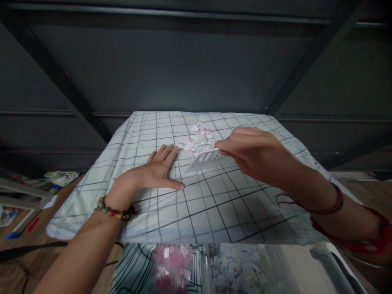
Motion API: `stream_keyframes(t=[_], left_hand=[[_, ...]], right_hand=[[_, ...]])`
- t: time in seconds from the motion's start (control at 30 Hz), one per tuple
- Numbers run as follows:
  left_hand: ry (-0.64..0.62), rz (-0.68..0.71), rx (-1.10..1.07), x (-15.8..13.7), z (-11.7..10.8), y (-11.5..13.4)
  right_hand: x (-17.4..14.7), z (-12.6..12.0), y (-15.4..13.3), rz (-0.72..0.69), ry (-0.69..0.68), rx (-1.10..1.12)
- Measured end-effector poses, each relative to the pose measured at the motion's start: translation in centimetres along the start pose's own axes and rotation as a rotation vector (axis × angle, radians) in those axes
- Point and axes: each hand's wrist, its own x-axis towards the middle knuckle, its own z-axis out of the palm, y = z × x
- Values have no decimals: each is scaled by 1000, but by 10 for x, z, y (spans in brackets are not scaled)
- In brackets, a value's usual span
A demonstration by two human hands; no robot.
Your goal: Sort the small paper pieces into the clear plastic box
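My left hand (157, 169) lies flat on the checked white tablecloth (147, 220), fingers spread and holding nothing. Pinched in my right hand (255, 151) is a flat white slotted plastic scraper (203, 160), tilted with its long edge low over the cloth. Small white and pink paper scraps (188, 145) lie just beyond the scraper, close to my left fingertips. A second cluster of scraps (202, 130) sits farther back on the cloth. Whether the scraper's lower edge touches the cloth, I cannot tell.
Below the table's front edge are a clear bag of pink pieces (173, 265) and a clear container of pale paper scraps (237, 269). A dark panelled wall (183, 65) stands behind the table. At the left is a pale frame (24, 208) on the wooden floor.
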Motion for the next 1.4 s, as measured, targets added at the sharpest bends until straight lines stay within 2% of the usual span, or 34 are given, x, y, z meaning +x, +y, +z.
stream_keyframes(t=[0.1, 0.27, 0.47, 0.6, 0.7, 0.8, 0.97, 1.03, 1.17, 1.4], left_hand=[[11, 84, -6, 0, 0, 10], [-23, 219, -19, 0, 5, 19], [-35, 233, 2, 2, 7, 18], [-43, 174, 57, -3, 4, 23], [-72, 162, 94, -15, 2, 26], [-95, 146, 92, -37, 7, 18], [55, 157, 44, -81, 25, -14], [96, 163, 63, -94, 31, -23], [144, 120, 117, -107, 39, -22], [132, 36, 169, -109, 41, -11]], right_hand=[[-7, -1, 4, -15, -30, 54], [-22, -12, 13, -17, 22, 66], [-42, -22, 5, 151, -39, -222], [-43, -23, -22, 109, -46, -230], [-33, -26, -45, 56, -42, -171], [-25, -31, -56, 50, -53, -174], [-25, -37, -60, 238, -176, -303], [-24, -36, -67, 257, -206, -277], [-20, -38, -91, 148, -174, -177], [-16, -41, -118, -24, -7, -97]])
